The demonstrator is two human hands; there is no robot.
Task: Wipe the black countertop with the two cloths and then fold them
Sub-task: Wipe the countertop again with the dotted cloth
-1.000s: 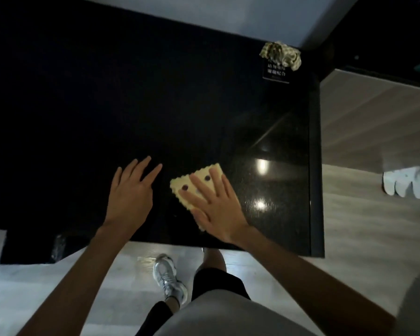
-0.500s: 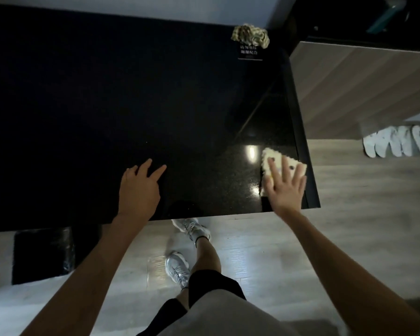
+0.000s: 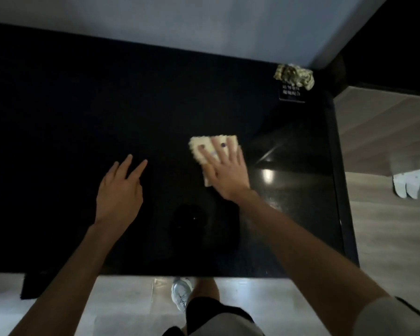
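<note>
The black countertop (image 3: 83, 117) fills most of the head view. A pale yellow cloth (image 3: 200, 147) with dark dots and a scalloped edge lies flat on it right of centre. My right hand (image 3: 226, 172) presses down on that cloth with straight, spread fingers and covers its near right part. My left hand (image 3: 119, 190) rests flat on the bare counter to the left of the cloth, fingers straight, holding nothing. A second cloth (image 3: 295, 75), crumpled and checked in yellow and dark, sits at the counter's far right corner.
A small black sign (image 3: 292, 94) with white lettering stands just in front of the crumpled cloth. The counter's right edge (image 3: 337, 166) drops to a wooden floor with white slippers (image 3: 412, 184). A pale wall runs along the back. My leg and grey shoe (image 3: 181, 293) show below the near edge.
My right hand has slid the yellow cloth from the counter's near right edge back leftward and farther in. My left hand stays flat at about the same spot.
</note>
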